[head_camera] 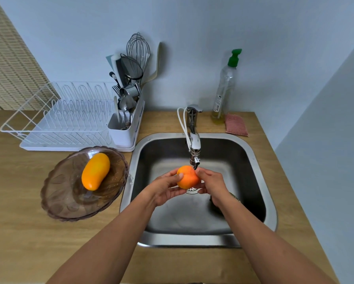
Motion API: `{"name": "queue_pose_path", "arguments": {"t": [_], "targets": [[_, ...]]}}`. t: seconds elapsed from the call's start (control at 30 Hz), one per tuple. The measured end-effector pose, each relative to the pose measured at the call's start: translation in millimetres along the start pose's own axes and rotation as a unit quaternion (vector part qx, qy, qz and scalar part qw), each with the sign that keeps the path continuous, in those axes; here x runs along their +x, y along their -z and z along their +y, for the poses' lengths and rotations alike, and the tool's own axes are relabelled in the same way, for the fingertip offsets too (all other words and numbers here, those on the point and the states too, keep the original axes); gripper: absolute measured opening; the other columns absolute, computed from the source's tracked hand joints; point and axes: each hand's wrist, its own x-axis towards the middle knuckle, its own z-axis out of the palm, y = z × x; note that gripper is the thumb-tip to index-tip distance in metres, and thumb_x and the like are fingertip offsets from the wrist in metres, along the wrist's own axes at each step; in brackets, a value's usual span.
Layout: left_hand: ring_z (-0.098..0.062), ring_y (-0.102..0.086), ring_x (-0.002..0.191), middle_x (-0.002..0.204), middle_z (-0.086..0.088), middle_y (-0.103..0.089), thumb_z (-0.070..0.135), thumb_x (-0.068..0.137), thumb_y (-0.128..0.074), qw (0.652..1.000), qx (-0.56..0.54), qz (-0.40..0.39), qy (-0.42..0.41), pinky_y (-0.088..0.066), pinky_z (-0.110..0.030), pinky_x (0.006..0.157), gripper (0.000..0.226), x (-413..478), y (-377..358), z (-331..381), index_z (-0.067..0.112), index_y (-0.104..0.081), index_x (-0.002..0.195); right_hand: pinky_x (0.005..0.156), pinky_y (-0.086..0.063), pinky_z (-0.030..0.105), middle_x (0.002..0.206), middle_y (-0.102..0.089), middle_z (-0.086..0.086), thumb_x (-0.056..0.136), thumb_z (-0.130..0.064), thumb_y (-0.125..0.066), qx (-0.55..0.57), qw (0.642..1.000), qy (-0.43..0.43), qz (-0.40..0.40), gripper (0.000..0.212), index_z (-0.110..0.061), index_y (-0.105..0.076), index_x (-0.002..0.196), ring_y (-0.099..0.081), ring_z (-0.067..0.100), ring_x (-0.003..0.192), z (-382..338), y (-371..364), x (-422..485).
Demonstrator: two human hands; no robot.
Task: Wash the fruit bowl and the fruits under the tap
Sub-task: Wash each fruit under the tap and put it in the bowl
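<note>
While my left hand [165, 190] and right hand [212, 184] grip an orange fruit [187, 178] over the sink [256, 165], tap [195, 143] just above, dish rack [69, 119] behind, mango [95, 171] in fruit bowl [57, 203]

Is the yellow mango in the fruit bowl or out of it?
In. The yellow mango lies inside the glass fruit bowl on the counter.

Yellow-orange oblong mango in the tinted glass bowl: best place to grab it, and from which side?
Grip the yellow-orange oblong mango across its middle, fingers on its two long flanks, coming down from above. It lies on its side, long axis slanting near-left to far-right, and the raised rim of the tinted glass bowl would block a low side approach.
</note>
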Motion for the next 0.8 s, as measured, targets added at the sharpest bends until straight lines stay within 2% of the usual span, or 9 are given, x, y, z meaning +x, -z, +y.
{"name": "queue_pose_path", "arguments": {"t": [0.1,0.23,0.3,0.43,0.53,0.6,0.67,0.73,0.8], "targets": [[-0.040,-0.061,0.113,0.136,-0.025,-0.049,0.011,0.089,-0.069,0.999,-0.047,0.001,0.015,-0.063,-0.040,0.078,0.053,-2,2,-1,0.014,-0.052,0.139,0.046,-0.043,0.025,0.106,-0.071,0.011,0.097,-0.034,-0.058,-0.021,1.000,-0.020,-0.005,0.025,-0.020,-0.070,0.114,-0.069,0.019,0.062,-1,1,3],[-0.039,-0.063,0.109,0.136,-0.023,-0.051,0.008,0.092,-0.065,0.998,-0.053,-0.007,0.021,-0.063,-0.037,0.074,0.052,1,1,-2,0.017,-0.052,0.141,0.047,-0.039,0.024,0.087,-0.072,0.008,0.092,-0.053,-0.058,-0.053,0.997,-0.056,0.006,0.036,-0.022,-0.069,0.105,-0.066,0.020,0.061,-6,-3,2],[-0.040,-0.063,0.111,0.141,-0.024,-0.048,0.005,0.091,-0.064,0.998,-0.051,-0.009,0.025,-0.062,-0.036,0.071,0.054,3,0,0,0.020,-0.052,0.141,0.045,-0.040,0.024,0.087,-0.072,0.010,0.091,-0.050,-0.062,-0.031,0.998,-0.049,0.007,0.036,-0.019,-0.070,0.105,-0.067,0.022,0.062,-5,-2,2],[-0.041,-0.061,0.113,0.141,-0.024,-0.045,-0.001,0.097,-0.052,0.998,-0.061,-0.006,0.021,-0.063,-0.039,0.072,0.047,4,-1,6,0.020,-0.055,0.140,0.045,-0.044,0.025,0.092,-0.071,0.015,0.095,-0.037,-0.061,0.005,1.000,-0.020,-0.012,0.035,-0.013,-0.068,0.119,-0.065,0.021,0.058,-3,2,3],[-0.038,-0.064,0.105,0.135,-0.027,-0.050,0.012,0.102,-0.049,0.997,-0.077,0.023,0.023,-0.064,-0.040,0.071,0.037,4,-8,7,0.011,-0.053,0.139,0.051,-0.048,0.028,0.099,-0.070,0.014,0.097,-0.028,-0.061,0.019,1.000,0.002,-0.023,0.030,-0.016,-0.065,0.123,-0.066,0.022,0.062,-3,3,4],[-0.040,-0.065,0.102,0.133,-0.027,-0.051,0.030,0.098,-0.059,0.994,-0.089,0.049,0.036,-0.064,-0.043,0.068,0.042,5,-14,9,0.007,-0.053,0.133,0.057,-0.053,0.032,0.110,-0.069,0.015,0.094,-0.023,-0.065,0.015,0.999,0.009,-0.039,0.035,-0.018,-0.061,0.129,-0.070,0.027,0.074,1,2,5],[-0.041,-0.067,0.103,0.126,-0.027,-0.053,0.044,0.089,-0.067,0.996,-0.048,0.062,0.042,-0.064,-0.043,0.070,0.048,6,-17,11,0.010,-0.057,0.121,0.063,-0.056,0.033,0.120,-0.067,0.013,0.091,-0.021,-0.070,0.001,0.999,0.014,-0.053,0.043,-0.017,-0.059,0.133,-0.071,0.027,0.087,6,0,5],[-0.039,-0.067,0.102,0.117,-0.024,-0.057,0.047,0.085,-0.071,0.997,0.004,0.068,0.045,-0.062,-0.042,0.076,0.042,5,-17,12,0.014,-0.058,0.108,0.064,-0.056,0.031,0.123,-0.065,0.012,0.090,-0.017,-0.070,0.010,0.998,0.014,-0.059,0.039,-0.018,-0.063,0.129,-0.068,0.025,0.093,8,-2,4],[-0.035,-0.066,0.098,0.115,-0.020,-0.059,0.044,0.086,-0.072,0.996,0.045,0.057,0.046,-0.060,-0.039,0.081,0.037,5,-15,12,0.018,-0.062,0.110,0.059,-0.054,0.030,0.118,-0.067,0.013,0.092,-0.022,-0.067,0.029,0.998,0.000,-0.050,0.024,-0.024,-0.068,0.117,-0.066,0.026,0.091,6,-3,0]]}}
